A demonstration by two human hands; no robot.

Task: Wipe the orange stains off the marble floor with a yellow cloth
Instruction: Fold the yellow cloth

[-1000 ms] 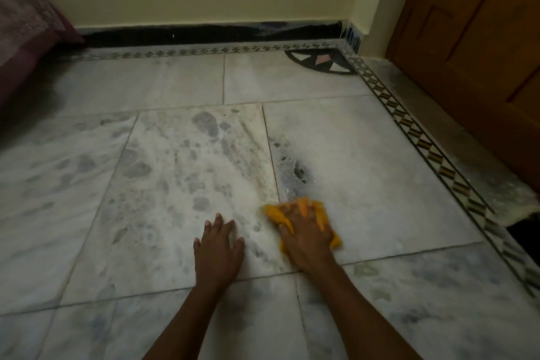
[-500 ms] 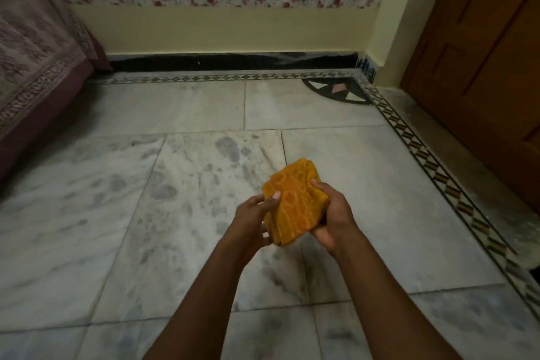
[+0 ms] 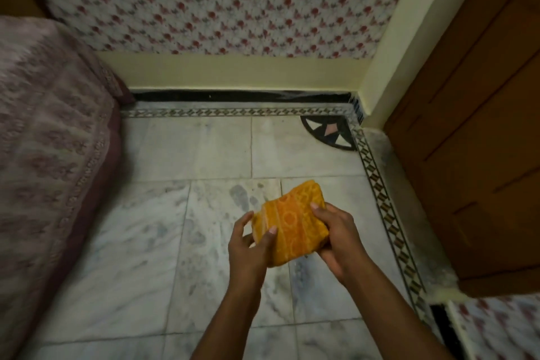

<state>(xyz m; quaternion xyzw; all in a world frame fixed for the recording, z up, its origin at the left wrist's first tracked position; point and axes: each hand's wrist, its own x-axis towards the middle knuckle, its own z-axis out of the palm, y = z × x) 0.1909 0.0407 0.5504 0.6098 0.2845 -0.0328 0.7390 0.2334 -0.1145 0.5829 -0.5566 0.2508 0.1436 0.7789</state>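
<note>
A folded yellow-orange patterned cloth (image 3: 290, 221) is held up in the air above the marble floor (image 3: 152, 245), between both hands. My left hand (image 3: 249, 245) grips its lower left edge with the thumb on top. My right hand (image 3: 336, 235) cups its right side, fingers curled over the edge. The floor below shows grey veins and darker smudges; I can make out no orange stain from here.
A bed with a pink patterned cover (image 3: 49, 155) fills the left side. A wooden door (image 3: 473, 131) stands at the right. A floral-papered wall (image 3: 222, 3) with a black skirting closes the far end. A patterned border strip (image 3: 388, 213) runs along the floor's right edge.
The cloth came off the floor, where my right hand pressed it, and is now held up by both hands. My left hand left the floor too. The view has tilted up toward the wall.
</note>
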